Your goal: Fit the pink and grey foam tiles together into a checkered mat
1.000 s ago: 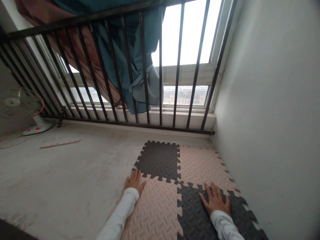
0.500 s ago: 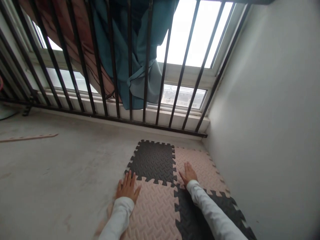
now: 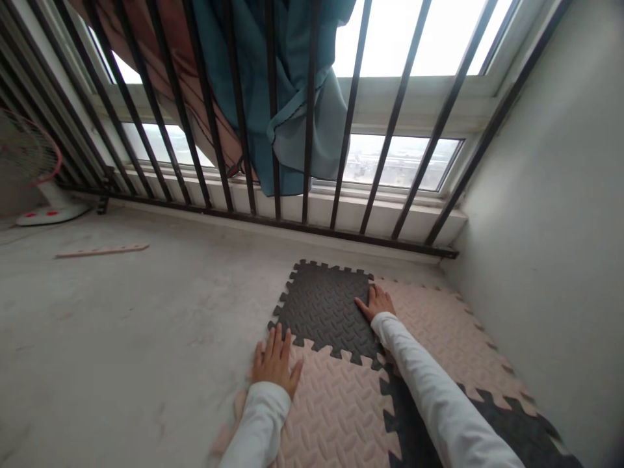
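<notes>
My left hand point(image 3: 275, 361) lies flat with fingers spread on the left edge of the near pink foam mat tile point(image 3: 336, 403), close to its corner with the far dark grey foam tile point(image 3: 329, 302). On the seam between that grey tile and the far pink tile point(image 3: 439, 318) rests my right hand point(image 3: 378, 302), fingers stretched out and thumb apart over the grey. A second dark grey tile point(image 3: 517, 426) lies at the near right, partly covered by my right sleeve. The tiles join with jigsaw edges. Neither hand grasps anything.
Dark metal railing bars point(image 3: 312, 117) run across the back, with a blue and pink curtain point(image 3: 292, 97) behind them. A white wall point(image 3: 550, 214) borders the right. On the concrete floor point(image 3: 160, 338) lie a pink strip point(image 3: 102, 251) and a fan point(image 3: 49, 195).
My right hand has shifted from the far pink tile up and left onto its seam with the grey tile. My left hand stays at the left edge. The view has turned left.
</notes>
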Action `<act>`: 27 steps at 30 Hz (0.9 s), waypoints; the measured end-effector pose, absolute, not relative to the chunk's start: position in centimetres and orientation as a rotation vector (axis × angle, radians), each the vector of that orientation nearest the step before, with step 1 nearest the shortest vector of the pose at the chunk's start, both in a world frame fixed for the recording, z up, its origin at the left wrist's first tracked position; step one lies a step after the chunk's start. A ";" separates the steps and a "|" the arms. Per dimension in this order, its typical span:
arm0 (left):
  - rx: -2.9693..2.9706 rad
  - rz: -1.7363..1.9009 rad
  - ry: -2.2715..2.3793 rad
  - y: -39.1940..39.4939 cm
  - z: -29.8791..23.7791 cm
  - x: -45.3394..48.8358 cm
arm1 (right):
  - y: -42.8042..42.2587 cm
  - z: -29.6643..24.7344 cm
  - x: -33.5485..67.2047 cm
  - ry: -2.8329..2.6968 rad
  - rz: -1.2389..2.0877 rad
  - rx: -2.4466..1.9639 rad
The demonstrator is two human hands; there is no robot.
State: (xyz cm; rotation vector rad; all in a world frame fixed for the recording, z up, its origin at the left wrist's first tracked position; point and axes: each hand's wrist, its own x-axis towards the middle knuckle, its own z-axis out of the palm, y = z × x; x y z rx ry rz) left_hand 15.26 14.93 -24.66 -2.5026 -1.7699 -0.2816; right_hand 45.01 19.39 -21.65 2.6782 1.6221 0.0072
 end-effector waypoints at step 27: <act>-2.575 -0.251 -1.863 14.8 -24.3 15.4 | 22.1 -23.0 46.5 1.628 0.038 2.693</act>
